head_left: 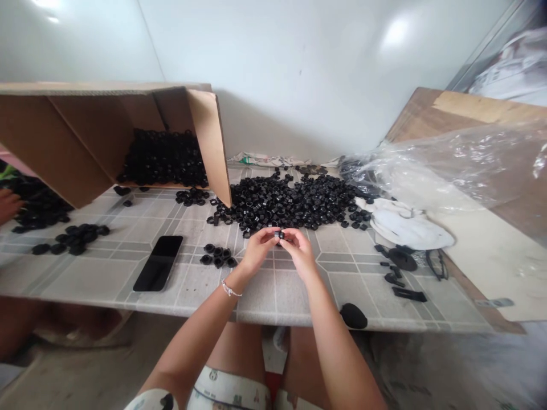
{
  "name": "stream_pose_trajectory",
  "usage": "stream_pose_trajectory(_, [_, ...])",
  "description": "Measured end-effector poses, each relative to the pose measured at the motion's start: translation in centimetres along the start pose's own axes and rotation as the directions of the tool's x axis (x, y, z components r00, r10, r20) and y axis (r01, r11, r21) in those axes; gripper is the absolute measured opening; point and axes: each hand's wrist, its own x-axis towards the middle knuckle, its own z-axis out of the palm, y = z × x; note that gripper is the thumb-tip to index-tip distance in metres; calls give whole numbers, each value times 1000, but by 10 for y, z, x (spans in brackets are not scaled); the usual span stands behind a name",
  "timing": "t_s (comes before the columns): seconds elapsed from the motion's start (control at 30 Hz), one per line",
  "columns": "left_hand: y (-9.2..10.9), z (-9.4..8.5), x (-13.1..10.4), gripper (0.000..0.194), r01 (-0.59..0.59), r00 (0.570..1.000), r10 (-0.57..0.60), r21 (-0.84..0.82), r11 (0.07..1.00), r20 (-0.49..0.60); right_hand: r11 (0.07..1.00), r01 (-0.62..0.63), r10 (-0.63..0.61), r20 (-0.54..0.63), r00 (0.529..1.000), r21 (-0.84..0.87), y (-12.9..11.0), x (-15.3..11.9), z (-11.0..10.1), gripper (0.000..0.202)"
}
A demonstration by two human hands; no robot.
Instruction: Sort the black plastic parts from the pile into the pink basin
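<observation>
My left hand and my right hand meet at the middle of the table, both closed on one small black part held between the fingertips. Just beyond them lies a wide pile of small black ring-like parts. A small group of black parts sits on the cloth to the left of my left hand. My left wrist wears a bracelet.
A cardboard box on its side holds more black parts. Also on the table are a phone, white cloth, clear plastic and loose black pieces. Another person's hand is at the far left.
</observation>
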Motion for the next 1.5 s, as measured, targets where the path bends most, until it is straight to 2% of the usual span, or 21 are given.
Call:
stream_pose_trajectory(0.17, [-3, -4, 2, 27, -48, 999, 47, 123, 991, 8, 997, 42, -42, 11, 999, -58, 7, 0, 0, 26])
stream_pose_trajectory(0.33, [-3, -13, 5, 27, -18, 997, 5, 195, 981, 71, 995, 34, -30, 40, 999, -97, 12, 0, -4, 23])
stream_pose_trajectory(0.5, [4, -17, 4, 31, 22, 987, -46, 156, 988, 156, 995, -24, 27, 39, 999, -94, 9, -4, -6, 26])
stream_pose_trajectory(0.73, [14, -11, 0, 30, 79, 985, -85, 41, 996, 152, 985, -19, 27, 45, 999, -170, -6, -11, 4, 40])
stream_pose_trajectory(0.9, [12, -6, -2, 31, 75, 980, -72, -10, 997, 187, 982, -153, 152, -17, 988, -108, 4, -10, 5, 53])
stream_pose_trajectory(1.03, [7, -4, -4, 33, 109, 987, -103, -41, 993, 124, 980, -164, 155, -91, 984, -114, 7, -9, 4, 60])
stream_pose_trajectory(1.13, [4, -5, -3, 34, 140, 989, -135, -83, 987, 62, 992, -92, 81, -123, 989, -87, 2, -10, 5, 52])
stream_pose_trajectory(1.23, [3, -5, -1, 32, 143, 990, -143, -142, 980, 7, 998, -56, 55, -87, 995, -13, -4, -10, 7, 43])
stream_pose_trajectory(1.3, [3, -5, 0, 32, 137, 990, -143, -178, 974, -21, 996, -73, 75, -61, 995, 41, -5, -10, 7, 44])
stream_pose_trajectory(1.43, [4, -5, 0, 33, 132, 989, -145, -232, 964, -39, 984, -107, 128, -156, 979, 140, -3, -8, 5, 47])
stream_pose_trajectory(1.5, [5, -4, 0, 33, 127, 989, -141, -243, 962, -39, 975, -122, 148, -135, 980, 186, -3, -7, 5, 43])
